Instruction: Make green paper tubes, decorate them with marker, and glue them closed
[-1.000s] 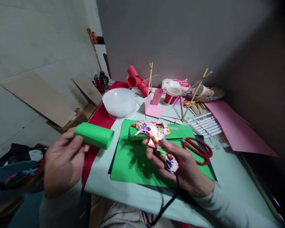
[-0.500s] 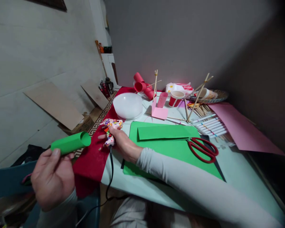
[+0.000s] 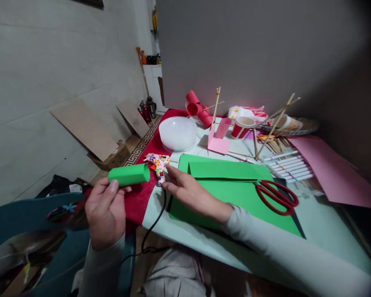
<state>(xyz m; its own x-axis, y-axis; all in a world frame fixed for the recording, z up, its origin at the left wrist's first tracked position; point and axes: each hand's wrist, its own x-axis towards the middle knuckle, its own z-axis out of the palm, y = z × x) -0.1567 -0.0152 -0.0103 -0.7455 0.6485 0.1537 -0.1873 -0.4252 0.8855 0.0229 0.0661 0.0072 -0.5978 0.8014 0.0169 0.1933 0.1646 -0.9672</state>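
Note:
Between the thumb and fingers of my left hand (image 3: 106, 212) is a rolled green paper tube (image 3: 129, 175), lying roughly level, its open end toward the right. My right hand (image 3: 193, 189) has its fingers apart, just right of a flower-patterned glue gun (image 3: 158, 166). The glue gun rests near the table's left edge, with a black cord (image 3: 154, 222) running down from it. Beneath and beyond my right hand lie green paper sheets (image 3: 210, 200), a folded green strip (image 3: 224, 170) on top. Red-handled scissors (image 3: 277, 198) lie at the sheets' right side, their blades hidden by the strip.
Behind the glue gun stands a white bowl (image 3: 177, 134). Farther back are red paper tubes (image 3: 194, 108), a paper cup (image 3: 243, 127) and upright stick frames (image 3: 273, 128). Markers (image 3: 289, 167) and pink paper (image 3: 336, 173) lie to the right. A blue chair (image 3: 15, 216) is at lower left.
My right hand has let go of the glue gun, which now lies on the table. My left hand, with the green tube, has come right, closer to it. The view has shifted slightly.

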